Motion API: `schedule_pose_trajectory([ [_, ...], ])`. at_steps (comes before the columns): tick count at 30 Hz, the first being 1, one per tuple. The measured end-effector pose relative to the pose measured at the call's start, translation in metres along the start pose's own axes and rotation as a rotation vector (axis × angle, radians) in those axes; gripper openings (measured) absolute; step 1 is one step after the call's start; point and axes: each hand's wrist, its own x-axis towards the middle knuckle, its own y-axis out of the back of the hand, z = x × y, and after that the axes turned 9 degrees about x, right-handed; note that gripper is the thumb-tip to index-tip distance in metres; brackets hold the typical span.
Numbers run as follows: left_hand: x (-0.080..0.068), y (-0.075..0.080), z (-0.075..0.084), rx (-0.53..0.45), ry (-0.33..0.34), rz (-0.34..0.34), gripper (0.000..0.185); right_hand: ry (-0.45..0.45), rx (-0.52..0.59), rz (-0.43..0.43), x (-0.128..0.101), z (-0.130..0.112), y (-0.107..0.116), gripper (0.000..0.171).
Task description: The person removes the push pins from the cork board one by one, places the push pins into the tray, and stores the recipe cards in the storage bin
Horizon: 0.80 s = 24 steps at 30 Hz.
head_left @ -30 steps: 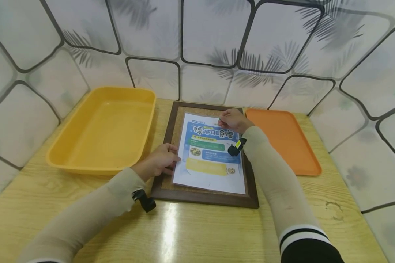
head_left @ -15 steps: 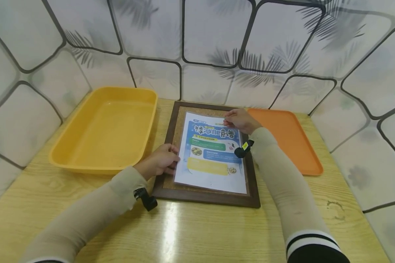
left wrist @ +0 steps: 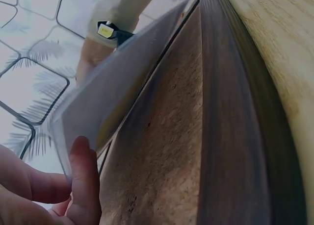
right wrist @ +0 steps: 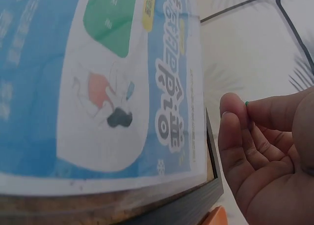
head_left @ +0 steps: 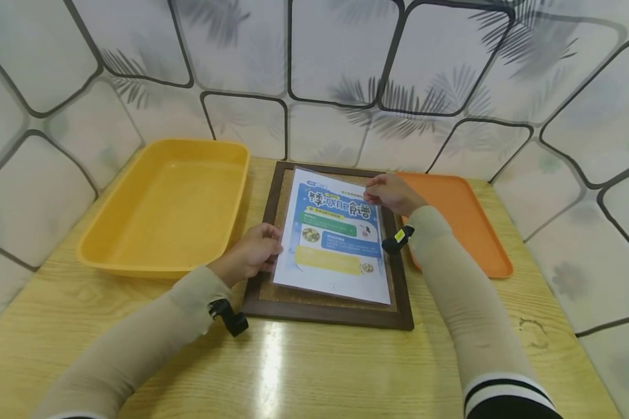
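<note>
A laminated sheet with blue, green and yellow print is raised at a slant over a cork board in a dark wooden frame. My left hand pinches the sheet's left edge between thumb and fingers. From the left wrist view, a gap shows between the sheet's underside and the cork surface. Near the sheet's upper right corner, my right hand pinches a small green push pin, mostly hidden between thumb and index fingertip. Those fingertips are beside the sheet's top edge in the right wrist view.
A deep yellow tray stands on the wooden table to the left of the board. A flat orange tray lies to the right, partly behind my right forearm. A patterned cloth wall rises behind.
The sheet has lifted off the cork and shifted slightly up the board, raised by my left hand. My right hand has moved right and away from the sheet's top edge.
</note>
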Motion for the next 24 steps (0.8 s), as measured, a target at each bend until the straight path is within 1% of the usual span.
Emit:
schedule_pose_trajectory([
  [4,-0.001,0.002,0.0,-0.004,-0.016,0.004,0.024,-0.002,-0.033,0.011,-0.003,-0.001,0.004,0.035],
  [8,-0.003,0.005,0.001,-0.011,-0.031,0.007,0.025,0.003,-0.041,0.015,-0.006,-0.002,0.008,0.035],
  [11,-0.005,0.007,0.003,-0.017,-0.036,0.017,0.025,0.002,-0.019,0.011,-0.008,-0.003,0.011,0.035],
  [16,-0.008,0.009,0.009,-0.041,-0.049,0.02,0.026,-0.016,0.029,0.035,-0.014,-0.006,0.015,0.032],
  [20,-0.01,0.012,0.011,-0.052,-0.061,0.018,0.026,-0.011,0.033,0.044,-0.019,-0.009,0.018,0.033],
  [24,-0.012,0.017,0.012,-0.059,-0.053,0.026,0.026,0.0,0.044,0.034,-0.022,-0.011,0.021,0.035],
])
